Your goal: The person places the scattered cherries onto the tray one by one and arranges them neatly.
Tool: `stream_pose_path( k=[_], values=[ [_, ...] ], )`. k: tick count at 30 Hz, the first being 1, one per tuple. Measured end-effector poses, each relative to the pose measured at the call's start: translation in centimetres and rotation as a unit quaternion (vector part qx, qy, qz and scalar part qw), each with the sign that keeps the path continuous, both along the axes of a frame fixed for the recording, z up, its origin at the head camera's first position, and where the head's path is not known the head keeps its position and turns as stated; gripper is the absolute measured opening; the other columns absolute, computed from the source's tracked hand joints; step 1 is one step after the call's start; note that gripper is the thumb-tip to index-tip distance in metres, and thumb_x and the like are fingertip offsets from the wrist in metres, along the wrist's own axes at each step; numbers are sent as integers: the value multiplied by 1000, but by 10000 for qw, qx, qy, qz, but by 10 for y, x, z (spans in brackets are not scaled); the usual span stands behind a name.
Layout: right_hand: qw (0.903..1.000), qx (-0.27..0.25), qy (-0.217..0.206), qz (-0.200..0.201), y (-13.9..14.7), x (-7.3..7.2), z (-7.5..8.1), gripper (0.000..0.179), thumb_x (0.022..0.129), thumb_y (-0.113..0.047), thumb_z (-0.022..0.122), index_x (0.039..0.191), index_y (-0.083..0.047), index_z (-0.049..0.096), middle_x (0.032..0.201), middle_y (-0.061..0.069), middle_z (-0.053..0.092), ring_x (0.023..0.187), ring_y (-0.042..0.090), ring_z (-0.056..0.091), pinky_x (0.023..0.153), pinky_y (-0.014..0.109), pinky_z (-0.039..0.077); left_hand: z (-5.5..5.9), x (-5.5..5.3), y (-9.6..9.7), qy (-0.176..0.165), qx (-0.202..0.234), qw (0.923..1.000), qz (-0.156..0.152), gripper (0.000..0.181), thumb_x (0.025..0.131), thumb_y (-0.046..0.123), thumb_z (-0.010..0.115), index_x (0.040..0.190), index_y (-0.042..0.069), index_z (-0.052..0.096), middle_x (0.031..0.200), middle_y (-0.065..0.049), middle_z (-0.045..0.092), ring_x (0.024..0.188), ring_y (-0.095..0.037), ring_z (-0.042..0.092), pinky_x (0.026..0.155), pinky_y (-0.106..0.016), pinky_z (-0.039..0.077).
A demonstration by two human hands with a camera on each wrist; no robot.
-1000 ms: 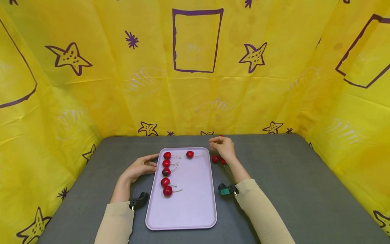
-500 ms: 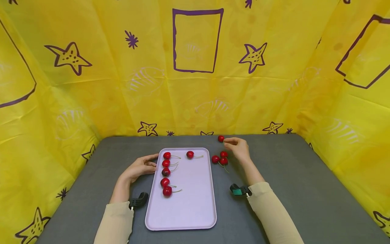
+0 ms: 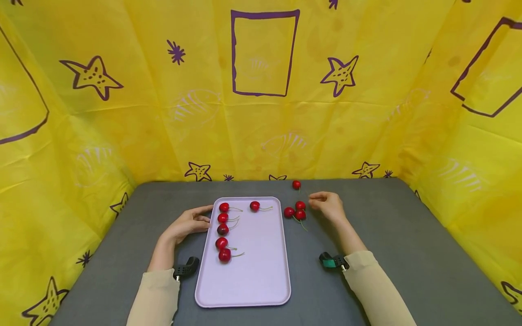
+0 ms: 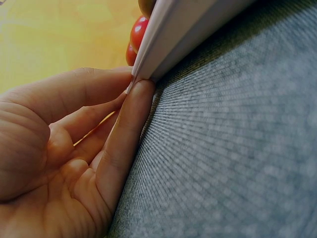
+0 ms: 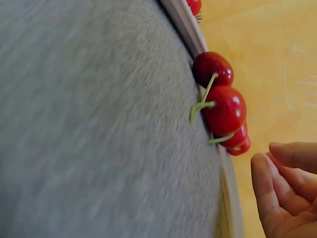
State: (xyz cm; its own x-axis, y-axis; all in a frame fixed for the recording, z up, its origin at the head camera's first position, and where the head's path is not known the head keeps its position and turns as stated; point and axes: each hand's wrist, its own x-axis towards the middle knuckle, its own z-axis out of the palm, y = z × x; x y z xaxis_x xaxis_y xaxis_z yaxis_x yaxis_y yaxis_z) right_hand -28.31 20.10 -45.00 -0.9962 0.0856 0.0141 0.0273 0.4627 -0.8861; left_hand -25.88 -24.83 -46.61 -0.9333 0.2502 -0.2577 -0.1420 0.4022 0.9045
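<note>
In the head view, my left hand [image 3: 188, 225] is at the left rim of a pale lilac tray [image 3: 261, 276]. The left wrist view shows its thumb and fingertips [image 4: 141, 94] pinching that rim close to the cloth. Several red cherries [image 3: 222, 218] with stems line the tray's left side, and a single cherry [image 3: 254, 206] lies near its far right corner. My right hand [image 3: 329, 207] hovers right of a cluster of three cherries [image 3: 300, 214] on the table. Its thumb and fingers bend loosely with nothing between them; a small gap shows in the right wrist view.
One more cherry [image 3: 296, 184] lies at the table's back edge. Grey cloth [image 3: 399, 253] covers the table. A yellow patterned curtain [image 3: 261, 136] encloses the back and both sides.
My right hand has moved right, away from the tray and past the cluster, uncovering those cherries and the one at the back. The left hand and tray have stayed put.
</note>
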Motion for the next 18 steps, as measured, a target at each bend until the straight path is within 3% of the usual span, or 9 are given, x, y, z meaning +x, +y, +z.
stream_pose_path(
  k=[10, 18],
  values=[
    [9934, -829, -227, 765, 7, 10, -8, 33, 86, -4, 71, 113, 14, 67, 98, 22, 76, 72, 2, 69, 71, 20, 59, 0, 0, -1, 16, -65, 10000, -1, 71, 88, 15, 71, 151, 8, 39, 113, -17, 65, 94, -17, 62, 89, -29, 59],
    [9903, -860, -357, 1035, 8, 13, -7, 32, 87, -2, 68, 113, 17, 65, 105, 32, 71, 73, 4, 70, 72, 23, 60, 0, -1, 0, 21, -54, 10000, 0, 71, 88, 16, 71, 151, 8, 39, 112, -17, 65, 94, -17, 62, 88, -29, 59]
  ],
)
